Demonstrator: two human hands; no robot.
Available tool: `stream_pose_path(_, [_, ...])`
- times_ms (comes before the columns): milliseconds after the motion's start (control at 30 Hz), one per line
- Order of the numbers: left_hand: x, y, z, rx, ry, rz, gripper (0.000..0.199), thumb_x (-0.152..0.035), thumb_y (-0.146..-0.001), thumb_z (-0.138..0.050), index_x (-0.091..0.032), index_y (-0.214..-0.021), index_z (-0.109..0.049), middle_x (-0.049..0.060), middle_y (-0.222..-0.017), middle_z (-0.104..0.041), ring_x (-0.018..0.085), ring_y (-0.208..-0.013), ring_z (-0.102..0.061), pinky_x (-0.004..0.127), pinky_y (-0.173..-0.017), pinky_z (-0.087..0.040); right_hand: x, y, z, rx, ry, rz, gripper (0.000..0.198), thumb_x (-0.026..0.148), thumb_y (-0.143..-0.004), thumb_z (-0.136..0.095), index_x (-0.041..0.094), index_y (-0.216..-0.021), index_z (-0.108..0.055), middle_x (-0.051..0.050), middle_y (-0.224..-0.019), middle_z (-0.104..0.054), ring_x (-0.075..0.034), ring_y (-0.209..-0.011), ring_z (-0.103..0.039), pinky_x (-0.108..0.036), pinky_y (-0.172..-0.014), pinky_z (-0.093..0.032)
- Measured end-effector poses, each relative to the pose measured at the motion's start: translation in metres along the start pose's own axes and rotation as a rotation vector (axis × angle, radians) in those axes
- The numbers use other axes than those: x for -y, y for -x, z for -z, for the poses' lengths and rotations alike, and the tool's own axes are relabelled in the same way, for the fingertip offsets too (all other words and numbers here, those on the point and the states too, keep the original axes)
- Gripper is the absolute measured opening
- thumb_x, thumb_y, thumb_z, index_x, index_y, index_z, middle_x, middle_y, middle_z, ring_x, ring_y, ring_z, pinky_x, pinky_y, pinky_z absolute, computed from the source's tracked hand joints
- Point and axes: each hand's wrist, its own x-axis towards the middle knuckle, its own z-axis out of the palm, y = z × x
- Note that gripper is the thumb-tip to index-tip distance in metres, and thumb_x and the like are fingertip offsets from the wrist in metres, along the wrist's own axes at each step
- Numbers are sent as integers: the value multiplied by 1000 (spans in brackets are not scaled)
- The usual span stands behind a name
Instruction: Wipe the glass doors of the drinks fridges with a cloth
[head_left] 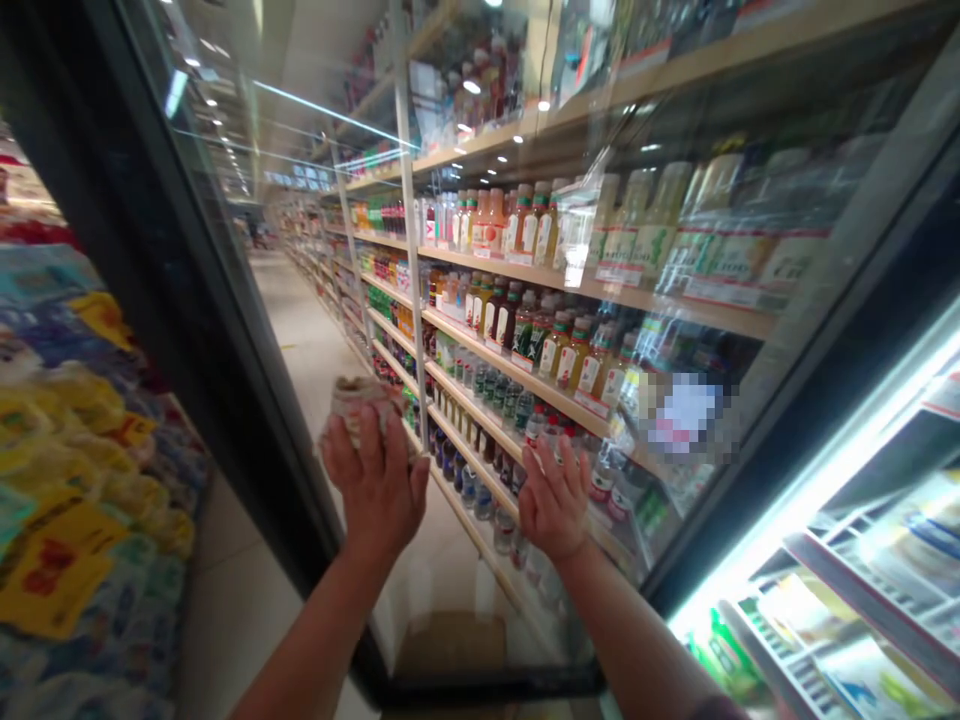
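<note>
A glass door [480,560] in a dark frame stands before me at a slant. My left hand [379,480] presses a crumpled beige cloth [356,392] against the glass, its fingers bent over the cloth and its thumb out to the right. The palm side and part of the cloth are hidden. To the right, my right hand [555,495] lies against the pane with its fingers a little apart and nothing visible in it.
Through or reflected in the glass appear shelves of drink bottles [570,350] and a long aisle [281,300]. A lit cooler shelf [832,580] with packages is at the right. Stacked packaged goods [90,480] with yellow signs stand at the left. The door's dark frame [187,260] edges the pane.
</note>
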Motion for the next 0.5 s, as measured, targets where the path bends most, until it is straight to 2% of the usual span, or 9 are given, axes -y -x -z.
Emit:
stream_pose_path(100, [-17, 32, -8, 11, 42, -110, 73, -28, -98, -60, -11, -162, -30, 23, -169, -22, 40, -159, 2, 65, -127, -11, -1, 1, 0, 1, 0, -2, 63, 14, -90, -50, 18, -153, -49, -8, -138, -68, -24, -156, -33, -47, -132, -19])
stream_pose_path(133, [-16, 33, -8, 18, 48, -135, 69, -27, -97, -62, -13, -160, -36, 21, -167, -27, 40, -159, 0, 63, -128, -11, -1, 1, 0, -5, 0, -5, 63, 14, -91, -50, 18, -153, -49, -8, -139, -68, -24, -156, -34, -47, -132, -19])
stream_pose_path(200, [-6, 16, -5, 10, 46, -132, 65, -26, -96, -63, -16, -157, -42, 19, -164, -35, 38, -160, -3, 62, -128, -12, -1, 1, 0, -5, -5, -7, 63, 14, -91, -50, 19, -154, -49, -8, -139, -68, -24, -156, -34, -47, -132, -19])
stream_pose_path(300, [14, -26, 5, -39, 38, -38, 71, -26, -98, -58, -17, -163, -30, 20, -166, -30, 37, -160, -3, 62, -128, -12, -1, 0, 0, -9, -19, -9, 61, 13, -91, -50, 17, -152, -51, -9, -135, -71, -23, -156, -33, -46, -132, -18])
stream_pose_path(367, [14, -39, 8, -49, 24, 14, 75, -26, -100, -54, -17, -166, -19, 20, -169, -22, 37, -160, 0, 63, -128, -10, 0, 0, 1, -5, -33, -7, 58, 13, -91, -50, 16, -149, -54, -9, -132, -72, -23, -157, -31, -46, -132, -17])
stream_pose_path(433, [0, -29, 7, -45, 6, 16, 78, -26, -101, -53, -16, -166, -12, 20, -171, -13, 38, -160, 4, 63, -127, -6, 0, -1, 2, -5, -51, -10, 56, 12, -91, -50, 16, -146, -57, -10, -130, -73, -23, -157, -31, -46, -132, -17])
stream_pose_path(500, [-21, -6, 0, -34, 10, -37, 80, -27, -101, -52, -14, -166, -8, 19, -172, -7, 38, -160, 7, 61, -128, -3, 1, -1, 4, -5, -74, -13, 53, 11, -90, -50, 15, -142, -60, -10, -128, -74, -22, -156, -32, -45, -132, -18])
